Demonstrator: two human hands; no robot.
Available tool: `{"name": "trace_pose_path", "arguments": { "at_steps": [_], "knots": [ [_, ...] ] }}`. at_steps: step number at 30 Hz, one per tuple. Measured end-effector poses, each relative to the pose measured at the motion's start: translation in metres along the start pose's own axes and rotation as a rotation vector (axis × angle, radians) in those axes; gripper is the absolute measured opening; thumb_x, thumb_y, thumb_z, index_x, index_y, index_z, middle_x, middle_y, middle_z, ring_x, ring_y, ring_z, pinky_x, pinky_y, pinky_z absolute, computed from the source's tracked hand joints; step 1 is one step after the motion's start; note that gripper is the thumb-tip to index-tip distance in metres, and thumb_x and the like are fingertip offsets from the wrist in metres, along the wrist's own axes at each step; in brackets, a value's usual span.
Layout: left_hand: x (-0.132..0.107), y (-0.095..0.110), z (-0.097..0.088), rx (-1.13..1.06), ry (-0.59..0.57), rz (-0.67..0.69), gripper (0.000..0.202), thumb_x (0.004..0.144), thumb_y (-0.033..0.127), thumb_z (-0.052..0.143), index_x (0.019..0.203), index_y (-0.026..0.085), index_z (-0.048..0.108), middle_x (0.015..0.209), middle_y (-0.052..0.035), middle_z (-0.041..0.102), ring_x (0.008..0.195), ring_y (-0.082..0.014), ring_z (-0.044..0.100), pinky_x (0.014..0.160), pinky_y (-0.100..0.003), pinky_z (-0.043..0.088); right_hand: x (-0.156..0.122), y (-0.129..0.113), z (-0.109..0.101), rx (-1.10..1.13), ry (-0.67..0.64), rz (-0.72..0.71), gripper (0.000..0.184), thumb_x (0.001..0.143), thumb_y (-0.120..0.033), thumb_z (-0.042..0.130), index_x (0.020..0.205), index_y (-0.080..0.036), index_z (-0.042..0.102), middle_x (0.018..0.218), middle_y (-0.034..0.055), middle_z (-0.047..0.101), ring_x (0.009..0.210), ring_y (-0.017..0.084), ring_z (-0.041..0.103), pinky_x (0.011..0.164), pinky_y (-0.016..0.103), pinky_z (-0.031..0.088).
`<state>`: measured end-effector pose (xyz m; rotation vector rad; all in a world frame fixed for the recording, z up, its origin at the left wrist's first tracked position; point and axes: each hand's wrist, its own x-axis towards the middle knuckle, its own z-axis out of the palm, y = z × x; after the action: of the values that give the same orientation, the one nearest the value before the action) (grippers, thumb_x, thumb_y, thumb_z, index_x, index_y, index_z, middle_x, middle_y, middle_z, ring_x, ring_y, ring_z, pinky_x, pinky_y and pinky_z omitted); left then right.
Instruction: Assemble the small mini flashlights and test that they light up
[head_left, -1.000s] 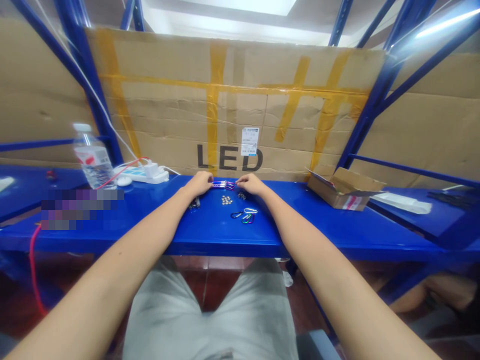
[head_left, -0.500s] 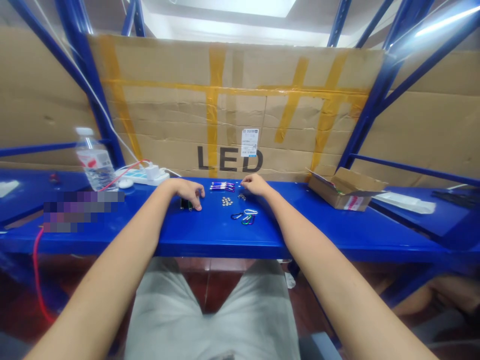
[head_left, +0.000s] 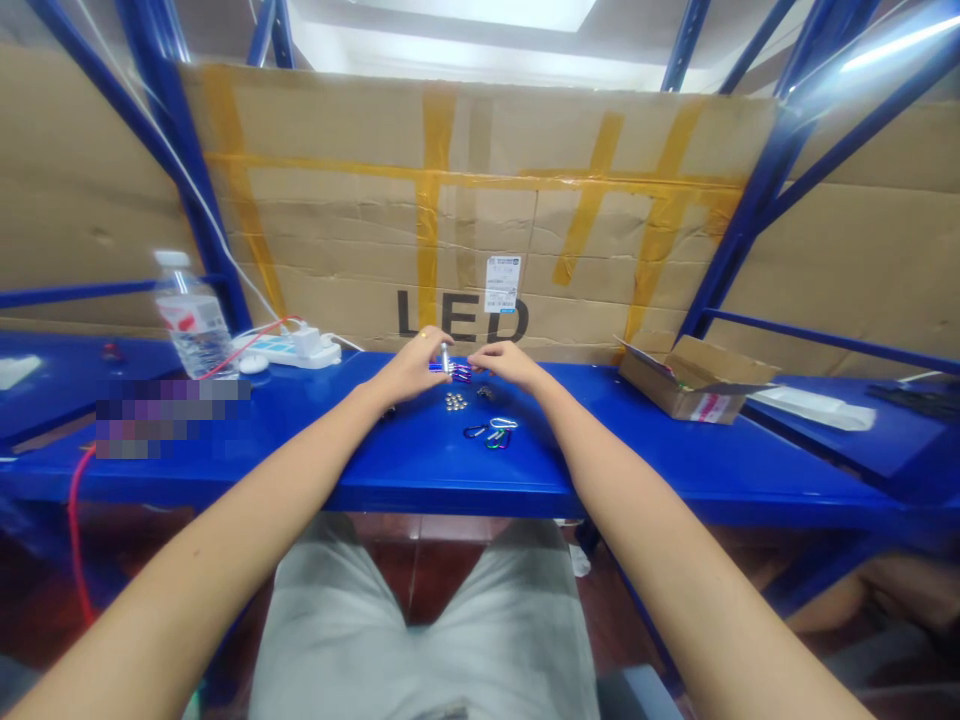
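My left hand (head_left: 411, 368) holds a small silver cylinder (head_left: 445, 357) upright between thumb and fingers. Beside it, my right hand (head_left: 508, 363) has its fingertips pinched together; whatever they may hold is too small to make out. Shiny blue and purple rods (head_left: 462, 374) lie on the table between and behind the hands, partly covered by the left one. Nearer to me are several small round metal pieces (head_left: 455, 402) and a little cluster of dark metal bits (head_left: 484, 393). Several carabiners (head_left: 498, 434) lie in front of these. Small black items (head_left: 388, 411) are mostly hidden by my left wrist.
The blue table (head_left: 450, 470) backs onto a large cardboard sheet (head_left: 337, 240). To the left stand a water bottle (head_left: 193, 325) and a white power strip (head_left: 289, 348) with cables. An open cardboard box (head_left: 686, 380) and a white packet (head_left: 814, 408) lie to the right.
My left hand has moved right from the black items to beside the rods, and now a silver cylinder shows in it. My right hand has shifted slightly left, off the dark metal bits.
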<state>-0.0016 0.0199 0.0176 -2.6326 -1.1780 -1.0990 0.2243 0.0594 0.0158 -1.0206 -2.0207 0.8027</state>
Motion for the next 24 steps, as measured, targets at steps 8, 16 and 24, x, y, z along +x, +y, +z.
{"name": "trace_pose_path", "arguments": {
  "at_steps": [8, 16, 24],
  "knots": [
    [0.004, 0.018, 0.024, -0.06, 0.132, 0.172, 0.057, 0.077, 0.023, 0.078, 0.127, 0.018, 0.051, 0.13, -0.0141, 0.052, 0.115, -0.025, 0.057, 0.102, -0.041, 0.048, -0.007, -0.016, 0.008, 0.188, -0.065, -0.074, 0.026, 0.066, -0.035, 0.078, 0.076, -0.012, 0.07, 0.064, -0.002, 0.06, 0.064, 0.012, 0.051, 0.066, 0.028, 0.041],
    [-0.005, 0.0, 0.021, -0.03, -0.238, -0.048, 0.019, 0.085, 0.017, 0.056, 0.087, 0.019, 0.075, 0.096, -0.0038, 0.074, 0.093, -0.0203, 0.067, 0.093, -0.033, 0.051, 0.0, -0.007, -0.001, 0.088, 0.039, 0.036, 0.013, 0.069, -0.012, 0.075, 0.081, -0.012, 0.072, 0.065, 0.0007, 0.066, 0.064, 0.013, 0.058, 0.067, 0.026, 0.048],
    [-0.004, 0.016, 0.019, -0.057, -0.373, 0.066, 0.041, 0.075, 0.003, 0.045, 0.087, 0.019, 0.08, 0.097, -0.0015, 0.078, 0.094, -0.0173, 0.07, 0.096, -0.027, 0.05, -0.001, -0.006, -0.001, 0.041, 0.013, 0.038, 0.009, 0.073, -0.012, 0.073, 0.081, -0.011, 0.072, 0.065, 0.0019, 0.067, 0.062, 0.013, 0.058, 0.056, 0.024, 0.043]
  ]
}}
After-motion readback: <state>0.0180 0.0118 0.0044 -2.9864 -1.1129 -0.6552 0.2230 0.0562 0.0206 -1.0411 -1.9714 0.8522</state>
